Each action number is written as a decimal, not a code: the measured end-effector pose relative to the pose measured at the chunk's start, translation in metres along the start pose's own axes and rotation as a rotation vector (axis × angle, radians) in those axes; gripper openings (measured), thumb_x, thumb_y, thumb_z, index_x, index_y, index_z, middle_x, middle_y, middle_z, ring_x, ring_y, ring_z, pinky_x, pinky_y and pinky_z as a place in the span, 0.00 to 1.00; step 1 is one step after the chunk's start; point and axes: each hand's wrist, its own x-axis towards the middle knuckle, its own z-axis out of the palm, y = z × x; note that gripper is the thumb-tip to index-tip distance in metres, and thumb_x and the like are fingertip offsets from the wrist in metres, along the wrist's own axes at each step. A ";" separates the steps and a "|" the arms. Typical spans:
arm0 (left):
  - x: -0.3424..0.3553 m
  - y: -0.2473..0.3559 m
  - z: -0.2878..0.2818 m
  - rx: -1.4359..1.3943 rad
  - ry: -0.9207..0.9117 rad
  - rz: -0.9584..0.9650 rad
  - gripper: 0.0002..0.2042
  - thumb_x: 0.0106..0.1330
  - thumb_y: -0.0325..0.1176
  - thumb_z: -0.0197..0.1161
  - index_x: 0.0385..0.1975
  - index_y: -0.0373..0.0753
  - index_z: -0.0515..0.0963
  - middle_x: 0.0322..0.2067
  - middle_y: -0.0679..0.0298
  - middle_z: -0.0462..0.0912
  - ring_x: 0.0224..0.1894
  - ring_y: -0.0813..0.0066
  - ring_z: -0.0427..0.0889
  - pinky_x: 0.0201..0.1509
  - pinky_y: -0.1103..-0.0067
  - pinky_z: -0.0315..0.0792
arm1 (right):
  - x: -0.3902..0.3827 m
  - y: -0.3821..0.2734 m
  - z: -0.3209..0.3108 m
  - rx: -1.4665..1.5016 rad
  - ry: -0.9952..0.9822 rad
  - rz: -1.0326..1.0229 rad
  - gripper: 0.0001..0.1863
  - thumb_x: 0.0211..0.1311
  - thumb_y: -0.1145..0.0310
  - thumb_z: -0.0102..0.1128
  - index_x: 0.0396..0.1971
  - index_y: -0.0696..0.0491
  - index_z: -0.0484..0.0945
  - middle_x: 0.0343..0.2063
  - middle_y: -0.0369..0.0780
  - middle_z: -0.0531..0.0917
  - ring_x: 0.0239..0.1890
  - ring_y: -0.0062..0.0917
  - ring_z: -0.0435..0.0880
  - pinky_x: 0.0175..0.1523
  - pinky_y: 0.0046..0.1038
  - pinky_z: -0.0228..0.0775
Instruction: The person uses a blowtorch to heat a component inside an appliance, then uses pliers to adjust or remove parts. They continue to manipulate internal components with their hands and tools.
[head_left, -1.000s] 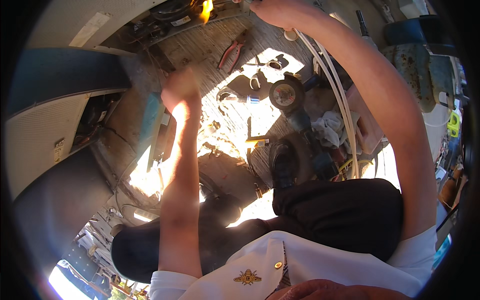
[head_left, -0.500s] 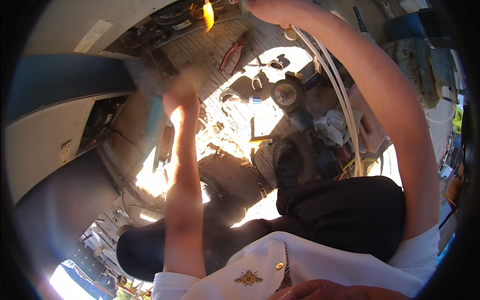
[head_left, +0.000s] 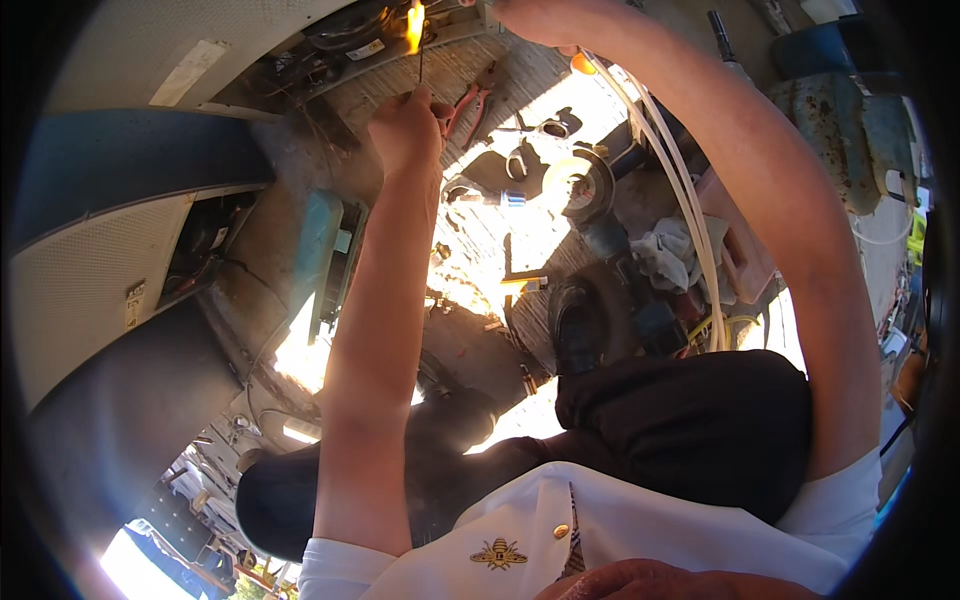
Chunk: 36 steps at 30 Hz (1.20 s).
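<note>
My left hand (head_left: pixel 405 130) is closed around a thin dark rod (head_left: pixel 420 70), held upright just below a yellow flame (head_left: pixel 414 28). The flame burns in front of a dark compressor (head_left: pixel 345 30) in an appliance's opening. My right hand (head_left: pixel 530 22) is closed at the top edge, beside the flame's right; what it grips is mostly hidden. Pale hoses (head_left: pixel 670 160) hang down from near it, with an orange round piece (head_left: pixel 582 65) below the fingers. Red-handled pliers (head_left: pixel 472 105) lie on the floor just right of my left hand.
An angle grinder (head_left: pixel 608 235) with a cord lies between my hands, near metal rings (head_left: pixel 516 165), a white rag (head_left: pixel 655 255) and a pink box (head_left: pixel 745 265). A rusty teal tank (head_left: pixel 820 140) stands right. Cabinets (head_left: pixel 95 280) line the left. My legs and shoes occupy the lower middle.
My left hand has moved up and right toward the flame, and the rod in it now shows clearly. My right hand stays at the top, nearly in place.
</note>
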 end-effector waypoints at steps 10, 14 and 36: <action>0.006 0.004 0.026 0.155 0.113 0.205 0.13 0.70 0.33 0.60 0.32 0.28 0.84 0.22 0.55 0.89 0.25 0.71 0.87 0.34 0.74 0.78 | 0.009 0.011 0.006 -0.011 0.012 -0.023 0.19 0.71 0.64 0.53 0.38 0.69 0.83 0.26 0.53 0.87 0.23 0.41 0.86 0.27 0.42 0.78; 0.009 0.000 0.023 0.201 0.158 0.255 0.12 0.70 0.32 0.59 0.32 0.28 0.84 0.22 0.55 0.89 0.26 0.70 0.89 0.35 0.74 0.79 | 0.006 0.009 0.006 0.008 0.027 -0.002 0.19 0.73 0.64 0.53 0.39 0.68 0.83 0.26 0.52 0.87 0.23 0.39 0.86 0.27 0.41 0.79; 0.007 0.010 0.025 0.252 0.148 0.280 0.12 0.70 0.32 0.59 0.30 0.29 0.84 0.20 0.56 0.88 0.24 0.70 0.88 0.33 0.74 0.78 | 0.015 0.021 0.019 -0.092 0.117 -0.188 0.18 0.71 0.66 0.55 0.43 0.68 0.83 0.40 0.61 0.87 0.40 0.51 0.89 0.44 0.46 0.82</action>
